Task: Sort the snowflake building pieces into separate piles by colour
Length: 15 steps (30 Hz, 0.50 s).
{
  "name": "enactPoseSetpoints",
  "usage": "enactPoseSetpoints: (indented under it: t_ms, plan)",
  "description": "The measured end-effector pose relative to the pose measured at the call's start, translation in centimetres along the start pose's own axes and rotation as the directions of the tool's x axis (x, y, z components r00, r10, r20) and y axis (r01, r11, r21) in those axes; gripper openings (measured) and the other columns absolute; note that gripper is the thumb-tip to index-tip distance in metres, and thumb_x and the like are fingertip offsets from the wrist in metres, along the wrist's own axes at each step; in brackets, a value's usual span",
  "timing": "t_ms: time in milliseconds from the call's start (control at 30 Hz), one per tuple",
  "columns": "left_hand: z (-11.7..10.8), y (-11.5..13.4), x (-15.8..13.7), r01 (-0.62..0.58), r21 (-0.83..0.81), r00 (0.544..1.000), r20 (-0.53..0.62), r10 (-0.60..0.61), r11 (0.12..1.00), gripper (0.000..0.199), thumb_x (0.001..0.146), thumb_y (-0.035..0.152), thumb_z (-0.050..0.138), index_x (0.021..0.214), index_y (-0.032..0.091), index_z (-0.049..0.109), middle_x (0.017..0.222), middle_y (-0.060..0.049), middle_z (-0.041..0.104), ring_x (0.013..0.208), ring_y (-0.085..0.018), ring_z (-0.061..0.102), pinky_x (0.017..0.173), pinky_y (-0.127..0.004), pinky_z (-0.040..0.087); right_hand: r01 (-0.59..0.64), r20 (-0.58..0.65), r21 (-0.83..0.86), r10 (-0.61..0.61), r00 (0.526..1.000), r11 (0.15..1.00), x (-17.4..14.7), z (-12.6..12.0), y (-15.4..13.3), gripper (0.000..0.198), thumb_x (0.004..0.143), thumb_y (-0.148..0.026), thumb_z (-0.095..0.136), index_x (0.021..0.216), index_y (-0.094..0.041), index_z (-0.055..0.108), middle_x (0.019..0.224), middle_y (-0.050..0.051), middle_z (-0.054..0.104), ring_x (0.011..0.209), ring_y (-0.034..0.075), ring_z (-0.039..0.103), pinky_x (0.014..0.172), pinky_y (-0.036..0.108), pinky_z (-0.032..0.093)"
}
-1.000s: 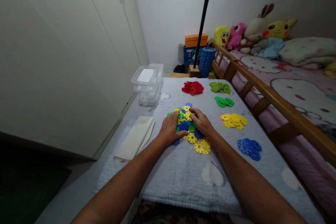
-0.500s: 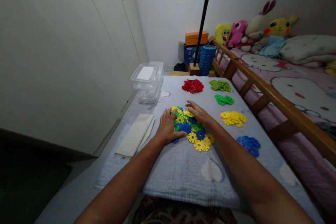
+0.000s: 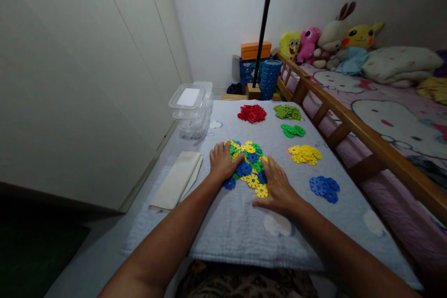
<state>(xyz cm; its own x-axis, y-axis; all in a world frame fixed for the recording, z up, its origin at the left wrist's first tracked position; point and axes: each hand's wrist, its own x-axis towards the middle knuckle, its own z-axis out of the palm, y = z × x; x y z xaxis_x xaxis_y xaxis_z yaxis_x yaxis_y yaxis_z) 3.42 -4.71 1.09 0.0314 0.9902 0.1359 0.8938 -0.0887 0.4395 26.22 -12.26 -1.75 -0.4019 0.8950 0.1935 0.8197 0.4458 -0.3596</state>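
A mixed heap of yellow, blue and green notched plastic discs [image 3: 244, 168] lies mid-table, between my two hands. My left hand [image 3: 223, 163] rests against the heap's left side, fingers stretched forward and thumb over the discs. At the right edge my right hand [image 3: 278, 185] touches the discs, its fingers extended and thumb out to the left. Neither hand grasps a piece. Sorted piles lie beyond and to the right: red pieces [image 3: 252, 113], light green discs [image 3: 287, 112], green discs [image 3: 293, 131], yellow discs [image 3: 305, 154] and blue discs [image 3: 324, 188].
Stacked clear plastic containers [image 3: 188, 111] stand at the table's back left. A folded cream cloth [image 3: 176, 180] lies left of my hands. A wooden bed rail [image 3: 331, 107] runs along the right side. A black lamp pole [image 3: 264, 23] rises behind the table.
My right hand has moved from the heap's far right side toward me, round to its near right edge. The near yellow discs have been pushed closer into the heap. My left thumb has shifted farther forward.
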Motion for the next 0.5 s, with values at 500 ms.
enactPoseSetpoints:
  t_ms: [500]
  plan:
    - [0.0, -1.5, 0.6, -0.065, -0.445, 0.991, -0.130, 0.007, 0.893, 0.044, 0.099, 0.044, 0.038, 0.131, 0.019, 0.054, 0.132, -0.011, 0.060, 0.128, -0.022, 0.053, 0.114, -0.040, 0.038, 0.092, -0.181, 0.108, -0.072, 0.981, 0.990, 10.1, 1.3, -0.7, 0.086, 0.082, -0.061, 0.064, 0.152, -0.019, 0.036, 0.146, 0.018, 0.047, 0.137, 0.035, 0.041, 0.113, 0.054, 0.033]
